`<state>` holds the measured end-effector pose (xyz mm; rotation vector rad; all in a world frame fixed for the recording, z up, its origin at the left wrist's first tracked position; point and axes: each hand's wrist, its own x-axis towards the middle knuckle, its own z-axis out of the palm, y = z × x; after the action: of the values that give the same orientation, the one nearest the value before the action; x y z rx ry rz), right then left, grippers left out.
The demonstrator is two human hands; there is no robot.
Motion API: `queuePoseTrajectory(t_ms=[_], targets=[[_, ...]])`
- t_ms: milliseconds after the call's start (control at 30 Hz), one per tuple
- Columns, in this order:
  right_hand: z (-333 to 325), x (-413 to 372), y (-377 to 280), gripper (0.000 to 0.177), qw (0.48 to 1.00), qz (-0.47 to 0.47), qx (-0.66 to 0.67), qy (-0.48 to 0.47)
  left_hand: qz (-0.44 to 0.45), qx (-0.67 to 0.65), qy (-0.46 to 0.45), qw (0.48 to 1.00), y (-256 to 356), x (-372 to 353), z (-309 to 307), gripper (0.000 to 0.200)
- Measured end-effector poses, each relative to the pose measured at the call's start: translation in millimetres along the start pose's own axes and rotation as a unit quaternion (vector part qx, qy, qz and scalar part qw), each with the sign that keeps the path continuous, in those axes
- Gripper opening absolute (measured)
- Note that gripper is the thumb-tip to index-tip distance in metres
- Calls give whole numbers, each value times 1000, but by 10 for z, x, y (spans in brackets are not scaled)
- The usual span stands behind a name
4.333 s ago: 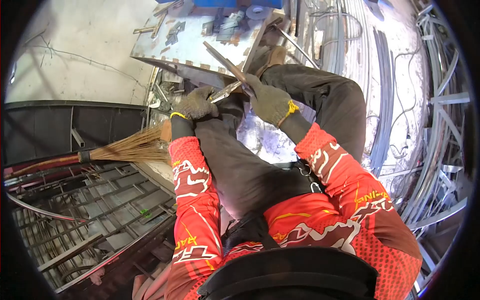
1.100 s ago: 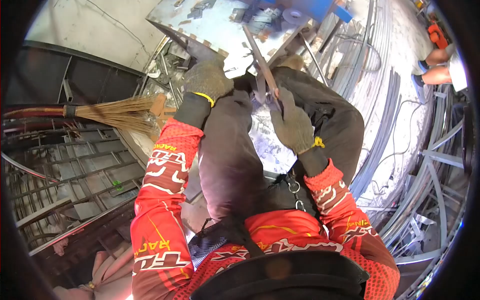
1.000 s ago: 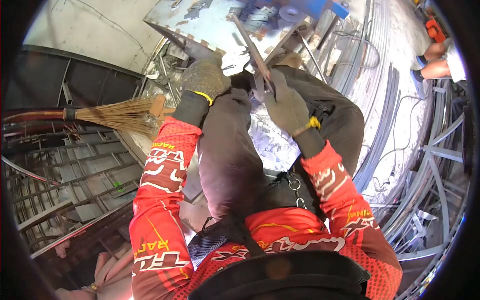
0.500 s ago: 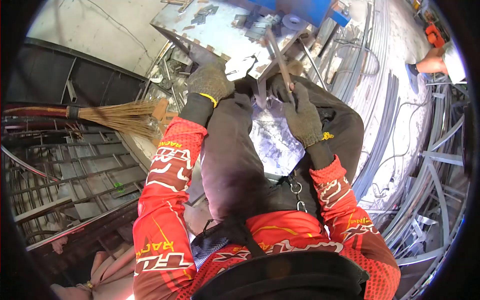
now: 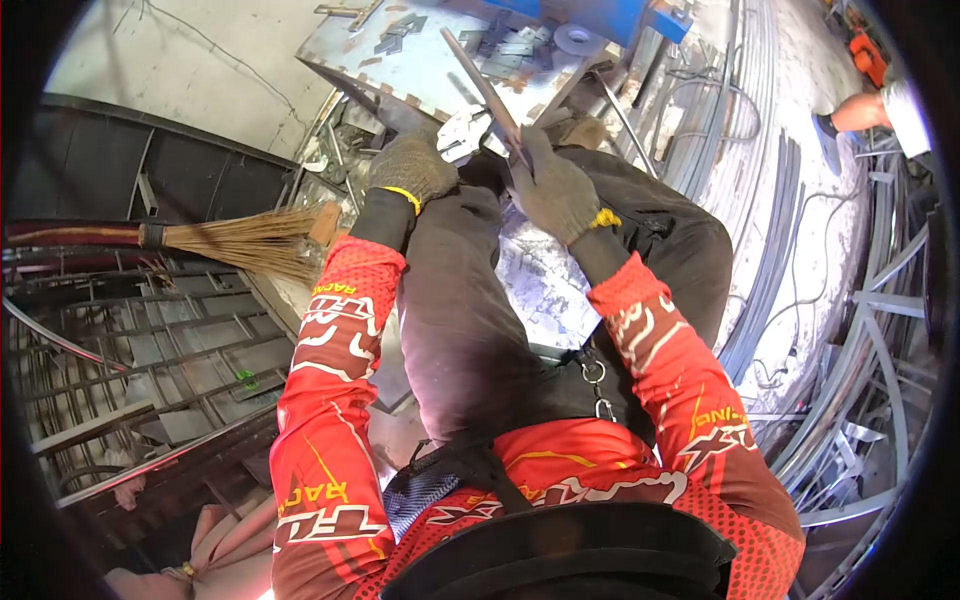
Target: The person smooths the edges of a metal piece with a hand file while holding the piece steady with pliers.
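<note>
My right hand (image 5: 555,192), in a knitted work glove, is wrapped round the lower end of a long narrow brownish bar (image 5: 485,90). The bar slants up and left over the front of a metal-topped table (image 5: 350,45). At the table's front edge is my left hand (image 5: 415,168), also gloved, above my left knee; its fingers are largely hidden. A pale, bright metal piece (image 5: 463,135) lies just right of it at the edge. Several small flat metal plates (image 5: 515,45) are scattered on the tabletop beside a round disc (image 5: 578,40).
A straw broom (image 5: 240,240) lies at the left, above a metal grid frame (image 5: 180,340). Long metal strips (image 5: 770,240) and cables run along the floor at the right. A blue object (image 5: 600,15) stands behind the table. Another person's leg (image 5: 858,112) shows at the upper right.
My right hand has moved left and slightly up with the bar, whose far end now points farther left across the table. The left hand has barely shifted.
</note>
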<state>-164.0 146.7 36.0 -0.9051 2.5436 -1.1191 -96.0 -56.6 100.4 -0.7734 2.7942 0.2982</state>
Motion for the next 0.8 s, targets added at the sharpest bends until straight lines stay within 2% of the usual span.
queuePoseTrajectory(t_ms=[33,133,200,333,400,533,600,633,700,800], targets=[[35,97,5,48,1000,2,3,1,9,2,-8,1000,-48,42,34,57],[61,226,-50,45,998,-42,4,48,16,-8,-18,1000,-149,123,133,56],[-20,136,-51,44,1000,-7,-8,-2,15,-12,-27,999,-209,203,181,56],[-46,-312,118,45,1000,-18,24,3,20,-16,-44,999,-228,217,201,55],[-50,-386,132,38,999,-28,-24,-2,27,-22,-49,998,-243,214,224,55],[-47,236,-102,38,999,-27,-32,-16,55,-48,-17,997,-326,308,320,56],[-69,536,-181,37,996,-36,-79,-33,42,-46,-26,998,-275,256,241,58],[-115,560,-182,42,996,-47,-63,-49,60,-35,-16,997,-281,248,237,55],[-205,388,-144,44,996,-41,-54,-57,78,-27,-6,997,-280,250,240,53],[-207,-81,1,43,997,3,-27,-73,51,-32,-35,998,-299,285,229,56]])
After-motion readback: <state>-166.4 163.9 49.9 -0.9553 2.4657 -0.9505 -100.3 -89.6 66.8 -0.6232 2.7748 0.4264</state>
